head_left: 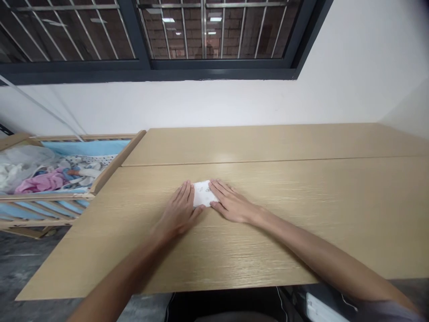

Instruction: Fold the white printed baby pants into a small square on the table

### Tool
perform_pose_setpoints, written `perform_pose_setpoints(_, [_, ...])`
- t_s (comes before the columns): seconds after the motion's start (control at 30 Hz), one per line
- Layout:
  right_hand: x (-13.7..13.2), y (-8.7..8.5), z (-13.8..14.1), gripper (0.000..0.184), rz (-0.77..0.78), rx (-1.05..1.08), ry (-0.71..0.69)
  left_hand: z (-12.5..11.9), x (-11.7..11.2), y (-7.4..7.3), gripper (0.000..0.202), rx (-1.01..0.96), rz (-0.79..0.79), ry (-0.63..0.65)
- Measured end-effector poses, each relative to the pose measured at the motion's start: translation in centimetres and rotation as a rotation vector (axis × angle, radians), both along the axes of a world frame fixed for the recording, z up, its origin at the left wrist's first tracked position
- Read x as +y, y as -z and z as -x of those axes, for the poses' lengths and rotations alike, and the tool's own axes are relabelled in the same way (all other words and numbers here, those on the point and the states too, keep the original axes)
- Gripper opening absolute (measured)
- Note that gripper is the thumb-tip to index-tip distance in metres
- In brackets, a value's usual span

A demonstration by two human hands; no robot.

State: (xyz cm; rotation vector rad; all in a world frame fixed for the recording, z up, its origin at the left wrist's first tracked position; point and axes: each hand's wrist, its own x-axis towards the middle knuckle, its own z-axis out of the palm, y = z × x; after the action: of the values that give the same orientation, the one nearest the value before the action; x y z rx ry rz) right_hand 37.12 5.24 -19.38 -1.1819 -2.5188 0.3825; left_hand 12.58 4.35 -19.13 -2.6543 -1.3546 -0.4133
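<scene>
Two flat grips are pressing a small folded white piece (202, 193) onto the middle of the bench (301, 214).
The left grip (179, 210) is lying palm-down, fingers straight and together, on the piece's 9 o'clock edge. The right grip (231, 203) is covering the 3 o'clock edge likewise, pinching nothing. The faintly printed piece is looking thin, light and limp, likely sliding easily on smooth wood; its bare 12 o'clock edge seems the likeliest hold.
</scene>
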Motion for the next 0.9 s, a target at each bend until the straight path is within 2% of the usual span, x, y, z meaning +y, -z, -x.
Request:
perform_pose_setpoints(0.1, [0.1, -1.3, -0.3, 0.075, -0.027, 0.031, -0.063, 0.7, -0.1, -1.7, 0.062, -0.016, 0.005, 0.063])
perform_pose_setpoints(0.17, [0.5, -1.6, -0.6, 0.076, -0.02, 0.028, -0.11, 1.0, 0.1, -2.0, 0.061, -0.026, 0.003, 0.046])
perform_pose_setpoints(0.23, [1.1, -1.1, -0.8, 0.077, 0.013, 0.021, -0.117, 1.3, 0.5, -1.5, 0.065, -0.027, -0.001, 0.04])
perform_pose_setpoints(0.33, [2.1, 0.3, -0.9, 0.073, 0.035, 0.06, -0.088, 1.7, 1.4, 0.0, 0.072, -0.04, 0.003, 0.064])
perform_pose_setpoints(0.43, [3.0, 1.1, -0.4, 0.055, 0.017, 0.15, -0.065, 2.0, 2.3, 1.0, 0.047, -0.098, -0.004, 0.069])
perform_pose_setpoints(0.5, [3.4, 0.6, 0.1, 0.045, 0.013, 0.223, -0.033, 1.9, 2.5, 0.6, 0.034, -0.157, -0.011, 0.042])
perform_pose_setpoints(0.57, [3.6, -0.6, 0.5, 0.039, 0.043, 0.341, 0.012, 1.7, 2.3, -0.7, 0.029, -0.249, 0.019, 0.002])
perform_pose_setpoints(0.63, [3.7, -2.5, 0.6, 0.039, 0.121, 0.497, 0.043, 1.4, 1.7, -2.5, 0.029, -0.389, 0.147, -0.052])
perform_pose_setpoints(0.73, [4.2, -5.1, 0.4, 0.047, 0.276, 0.654, 0.047, 1.0, 1.0, -4.1, 0.038, -0.68, 0.522, -0.098])
perform_pose_setpoints(0.8, [4.8, -5.8, 0.2, 0.05, 0.332, 0.66, 0.063, 0.6, 0.8, -3.9, 0.059, -0.808, 0.728, -0.145])
perform_pose_setpoints(0.83, [5.3, -5.7, 0.2, 0.05, 0.344, 0.644, 0.077, 0.4, 0.7, -3.4, 0.068, -0.819, 0.771, -0.183])
perform_pose_setpoints(0.9, [6.5, -4.7, 0.3, 0.048, 0.344, 0.588, 0.104, -0.2, 0.6, -2.3, 0.073, -0.741, 0.74, -0.262])
